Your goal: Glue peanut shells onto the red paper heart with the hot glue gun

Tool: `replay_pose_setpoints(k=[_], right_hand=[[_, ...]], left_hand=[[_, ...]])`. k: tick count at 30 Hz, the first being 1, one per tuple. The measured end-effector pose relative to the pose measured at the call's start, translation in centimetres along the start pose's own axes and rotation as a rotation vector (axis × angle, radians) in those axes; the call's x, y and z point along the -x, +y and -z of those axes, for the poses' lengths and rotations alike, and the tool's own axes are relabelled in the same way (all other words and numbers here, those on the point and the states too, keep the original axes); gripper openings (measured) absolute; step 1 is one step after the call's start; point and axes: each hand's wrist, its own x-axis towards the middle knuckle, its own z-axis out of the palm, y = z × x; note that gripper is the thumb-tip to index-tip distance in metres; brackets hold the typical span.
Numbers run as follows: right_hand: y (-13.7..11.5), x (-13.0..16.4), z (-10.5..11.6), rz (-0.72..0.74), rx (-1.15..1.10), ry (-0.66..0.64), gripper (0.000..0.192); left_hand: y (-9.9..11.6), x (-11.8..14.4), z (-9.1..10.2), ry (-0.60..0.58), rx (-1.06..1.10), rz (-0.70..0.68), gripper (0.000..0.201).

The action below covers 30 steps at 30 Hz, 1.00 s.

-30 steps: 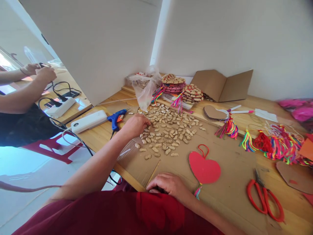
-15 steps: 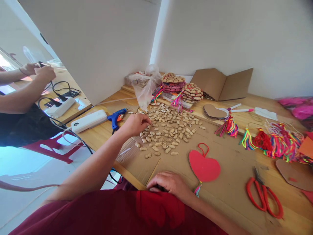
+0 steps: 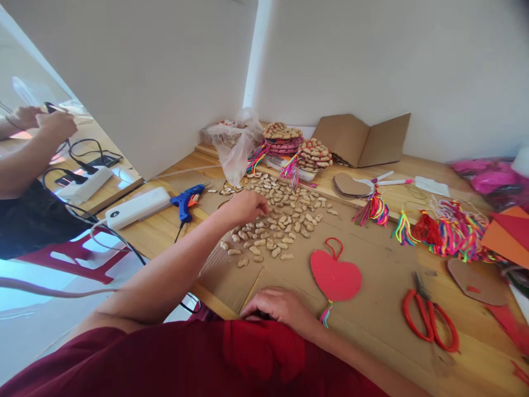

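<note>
My left hand [image 3: 250, 206] is over a spread of peanuts in their shells [image 3: 285, 220], palm down. Its fingertips are bent together among the nuts, and whatever they pinch is hidden. My right hand [image 3: 283, 309] rests at the near edge of the cardboard sheet [image 3: 355, 342], loosely curved, thumb apart from the fingers, with nothing seen in it. Beyond it lies a red cardboard heart [image 3: 336, 275] with a red hanging loop and a small tassel. To the left of the peanuts is a blue glue gun [image 3: 185, 201].
Red-handled scissors [image 3: 430, 320] lie right, near bright tassels [image 3: 448, 226] and a cardboard heart [image 3: 475, 281]. Peanut-covered pieces [image 3: 314, 154], a plastic bag [image 3: 237, 151] and folded cardboard [image 3: 359, 138] stand behind. A white power strip [image 3: 138, 207] is left; another person's hands [image 3: 58, 121] are beyond the partition.
My left hand has moved a little right across the peanuts, its fingers still bent. The view has shifted slightly to the right. My right hand stays at the cardboard's edge.
</note>
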Motion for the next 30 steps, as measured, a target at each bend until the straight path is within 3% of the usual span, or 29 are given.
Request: replay_pose_setpoints(k=[8, 15, 30], right_hand=[[0.1, 0.0, 0.0, 0.004, 0.015, 0.000, 0.011], [0.5, 0.0, -0.2, 0.111, -0.054, 0.111, 0.007], [0.5, -0.2, -0.4, 0.086, 0.006, 0.092, 0.011]], left_hand=[[0.1, -0.6, -0.7, 0.045, -0.052, -0.020, 0.033], [0.2, 0.4, 0.4, 0.126, -0.049, -0.040, 0.033], [-0.1, 0.4, -0.1, 0.093, -0.173, -0.198, 0.021]])
